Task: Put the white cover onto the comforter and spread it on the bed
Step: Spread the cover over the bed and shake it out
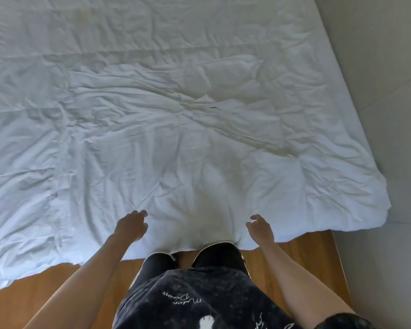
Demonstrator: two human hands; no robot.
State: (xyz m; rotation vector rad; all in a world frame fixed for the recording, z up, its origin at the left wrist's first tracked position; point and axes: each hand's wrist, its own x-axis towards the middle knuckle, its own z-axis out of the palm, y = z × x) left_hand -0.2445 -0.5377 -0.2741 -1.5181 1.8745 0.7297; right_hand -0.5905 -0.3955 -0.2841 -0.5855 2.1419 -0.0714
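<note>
The white covered comforter (176, 138) lies spread and wrinkled across the bed, its near edge hanging over the foot of the bed in front of me. My left hand (131, 225) hovers over the near edge left of centre, fingers loosely curled, holding nothing. My right hand (260, 227) hovers over the near edge right of centre, fingers relaxed and slightly bent, also holding nothing. A flatter white layer (22, 198) shows along the left side, extending beyond the padded part.
Wooden floor (45, 293) runs under my feet at the foot of the bed. A pale wall and floor area (389, 115) borders the bed on the right. My dark shorts (199, 298) fill the bottom centre.
</note>
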